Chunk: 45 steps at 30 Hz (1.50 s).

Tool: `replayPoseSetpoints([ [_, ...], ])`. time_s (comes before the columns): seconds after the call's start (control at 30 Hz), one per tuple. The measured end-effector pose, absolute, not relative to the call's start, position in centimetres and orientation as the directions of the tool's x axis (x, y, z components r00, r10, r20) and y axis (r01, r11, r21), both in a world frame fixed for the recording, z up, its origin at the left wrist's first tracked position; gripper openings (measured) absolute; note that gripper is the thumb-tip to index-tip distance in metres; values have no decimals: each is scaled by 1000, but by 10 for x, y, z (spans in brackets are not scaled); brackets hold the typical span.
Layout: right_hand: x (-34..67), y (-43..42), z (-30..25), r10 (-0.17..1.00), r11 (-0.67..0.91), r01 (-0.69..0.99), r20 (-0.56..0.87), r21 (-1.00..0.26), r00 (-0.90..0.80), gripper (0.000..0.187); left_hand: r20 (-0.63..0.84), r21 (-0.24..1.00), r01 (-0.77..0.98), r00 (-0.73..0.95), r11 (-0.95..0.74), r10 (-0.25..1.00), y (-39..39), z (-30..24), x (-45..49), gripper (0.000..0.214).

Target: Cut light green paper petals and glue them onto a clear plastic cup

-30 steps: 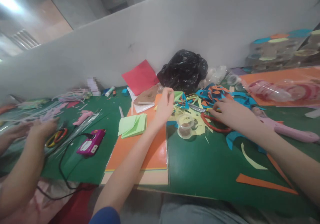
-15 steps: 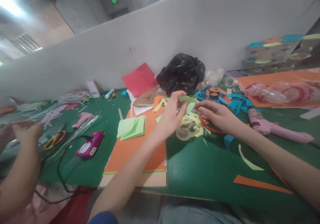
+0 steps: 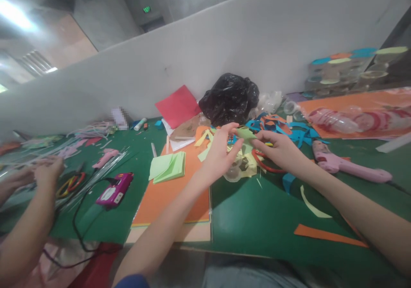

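A small piece of light green paper (image 3: 245, 133) is held up between my two hands. My left hand (image 3: 221, 153) pinches its left side between thumb and fingers. The fingertips of my right hand (image 3: 274, 149) close on its right edge. Beneath the hands lie red-handled scissors (image 3: 268, 166), partly hidden by my right hand. Pale yellow paper scraps (image 3: 249, 164) and a clear plastic cup piece (image 3: 232, 174) lie there too. To the left, a folded light green paper stack (image 3: 168, 167) rests on orange sheets (image 3: 175, 200).
A pink glue gun (image 3: 349, 166) lies at right, near blue paper strips (image 3: 300, 132). A black plastic bag (image 3: 229, 99) stands against the wall. At left, a co-worker's hands (image 3: 46, 172) work near a purple power box (image 3: 115, 189). Plastic bottles (image 3: 340, 120) lie at far right.
My right hand has come closer to my left, and its fingertips now meet the green paper. The paper has tilted flatter. The view has shifted slightly.
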State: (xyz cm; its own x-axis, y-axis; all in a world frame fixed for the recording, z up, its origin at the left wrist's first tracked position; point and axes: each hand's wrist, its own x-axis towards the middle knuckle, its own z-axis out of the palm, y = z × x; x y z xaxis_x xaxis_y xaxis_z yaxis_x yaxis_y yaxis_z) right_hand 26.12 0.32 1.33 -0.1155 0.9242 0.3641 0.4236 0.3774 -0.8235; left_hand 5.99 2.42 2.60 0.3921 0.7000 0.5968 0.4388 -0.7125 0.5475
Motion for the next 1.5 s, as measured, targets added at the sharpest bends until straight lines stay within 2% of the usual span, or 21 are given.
replayPoseSetpoints([
  [0.13, 259, 0, 19, 921, 381, 412, 380, -828, -88, 43, 705, 427, 533, 309, -730, 638, 21, 24, 64, 35],
  [0.3, 257, -2, 23, 920, 380, 377, 387, -845, -60, 49, 732, 204, 517, 484, -831, 480, 15, 27, 71, 41],
  [0.37, 258, -1, 22, 922, 380, 355, 382, -854, -66, 50, 722, 194, 517, 500, -834, 478, 14, 29, 71, 43],
  [0.57, 259, 0, 20, 919, 393, 306, 382, -867, -97, 48, 637, 304, 572, 472, -762, 609, 16, 35, 66, 34],
  [0.83, 259, 0, 23, 908, 419, 299, 398, -857, -131, 57, 668, 194, 548, 533, -813, 519, 21, 33, 60, 24],
  [0.93, 259, 0, 22, 914, 405, 311, 384, -860, -129, 54, 692, 267, 532, 475, -804, 544, 22, 32, 57, 20],
  [1.0, 259, -1, 21, 919, 394, 309, 367, -865, -144, 47, 677, 388, 516, 402, -763, 616, 21, 33, 57, 16],
  [1.1, 258, -2, 21, 926, 378, 337, 348, -862, -149, 39, 576, 621, 445, 298, -645, 761, 18, 36, 59, 12],
  [1.2, 258, -4, 22, 930, 367, 357, 350, -859, -115, 37, 469, 758, 370, 261, -537, 844, 15, 40, 60, 7],
  [1.33, 257, -3, 23, 925, 379, 246, 361, -892, -115, 30, 393, 778, 363, 355, -512, 848, 13, 44, 58, 7],
  [1.5, 256, -6, 27, 942, 321, 143, 298, -936, -156, 37, 356, 756, 377, 448, -535, 820, 11, 43, 57, 11],
])
